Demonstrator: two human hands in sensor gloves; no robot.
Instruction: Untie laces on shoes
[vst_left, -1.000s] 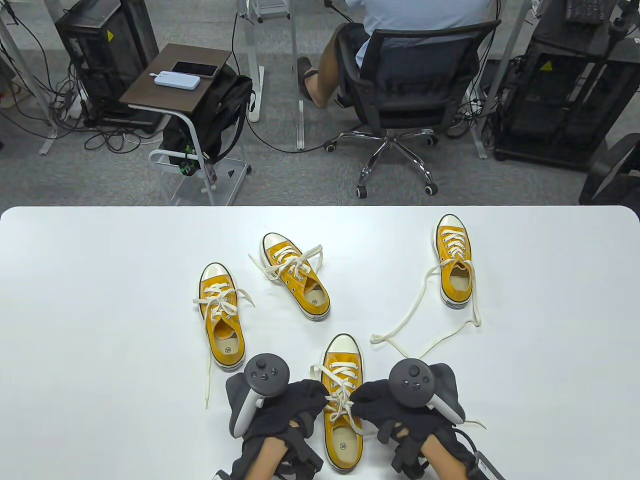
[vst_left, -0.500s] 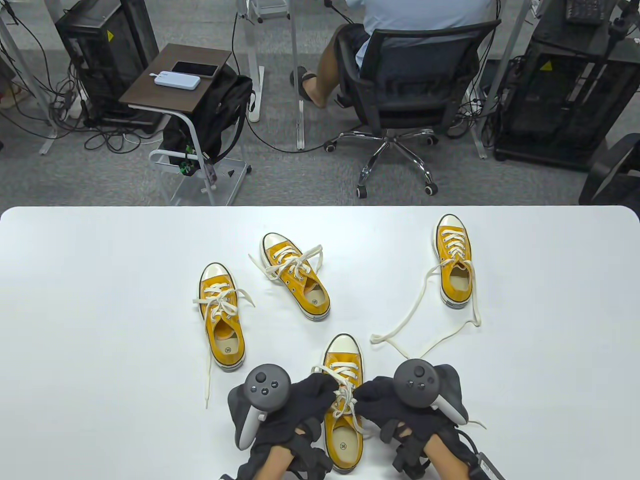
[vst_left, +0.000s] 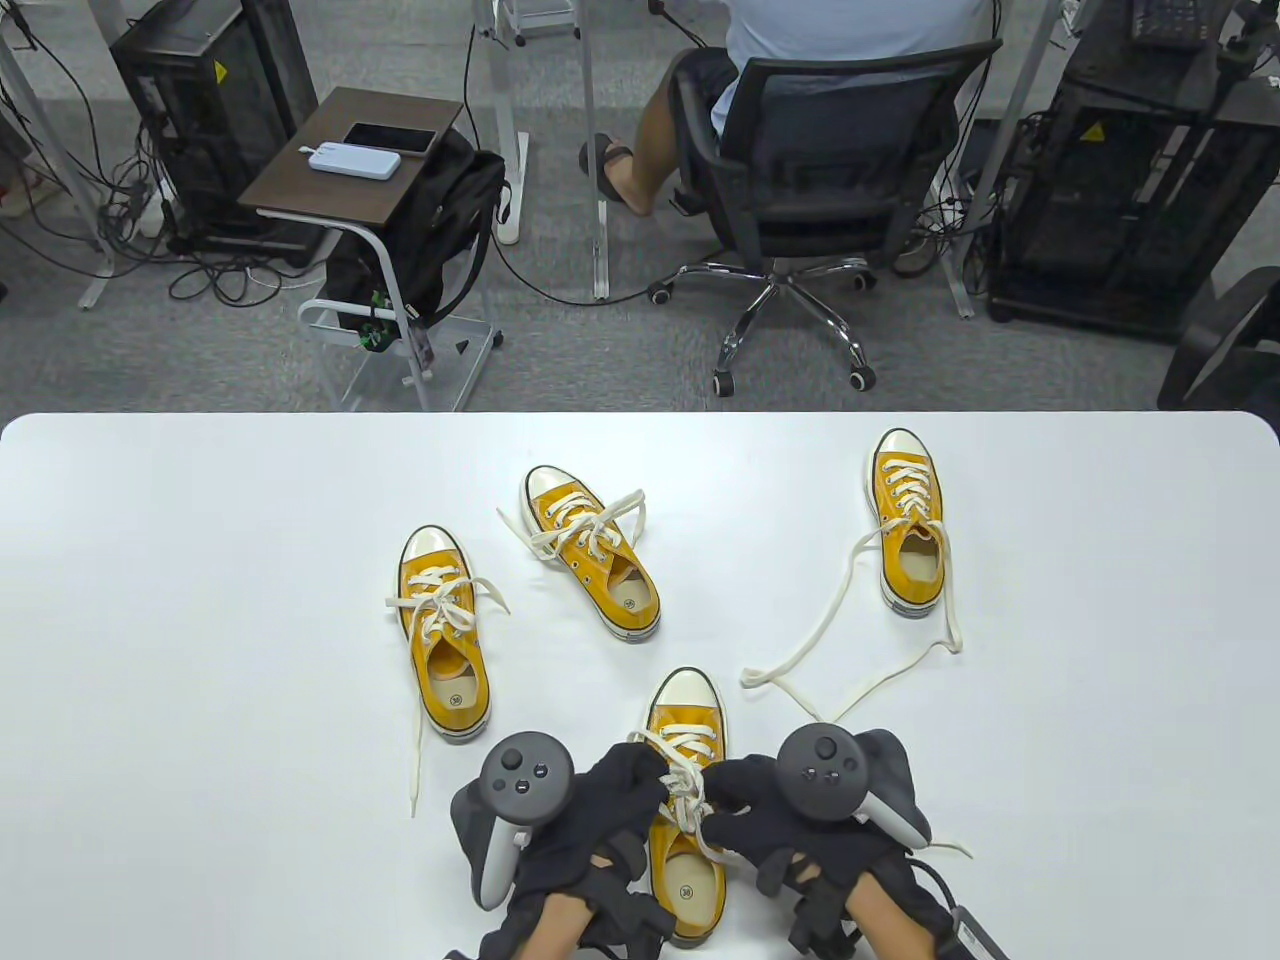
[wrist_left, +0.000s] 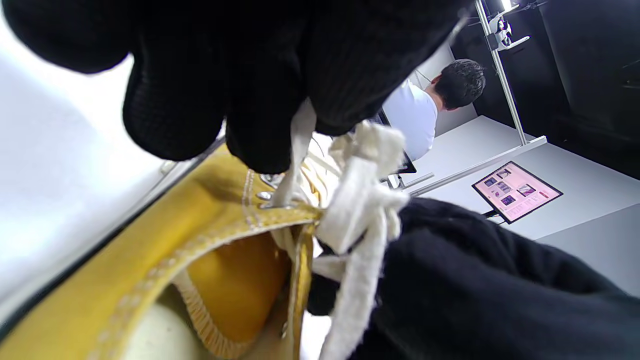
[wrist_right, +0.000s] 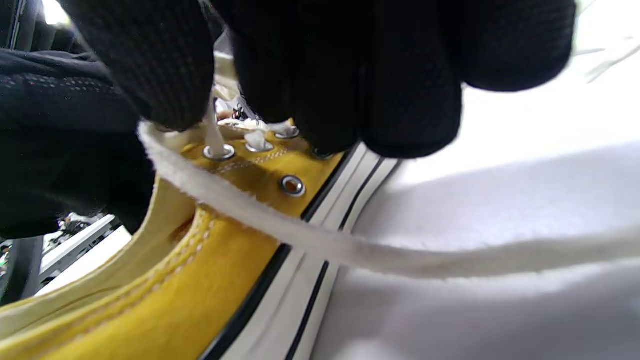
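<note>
A yellow sneaker (vst_left: 686, 880) with cream laces lies toe-away at the front middle of the white table (vst_left: 200, 600). Its laces are bunched in a knot (vst_left: 688, 790) over the tongue. My left hand (vst_left: 655, 772) is at the knot's left side and pinches a lace strand (wrist_left: 299, 135) just above an eyelet; the knot (wrist_left: 365, 200) hangs beside it. My right hand (vst_left: 722, 795) is at the knot's right side and pinches a lace (wrist_right: 212, 131) at the top eyelets. A loose lace end (wrist_right: 320, 240) trails across the sole to the right.
Three more yellow sneakers lie farther back: one at the left (vst_left: 445, 640), one tilted in the middle (vst_left: 592, 565), and one at the right (vst_left: 908, 520) with long untied laces (vst_left: 830, 620) trailing toward my right hand. A person sits on a chair (vst_left: 820, 150) beyond the table.
My left hand has moved right and forward onto the laces. Both hands have closed in on the knot, which now looks more bunched between them.
</note>
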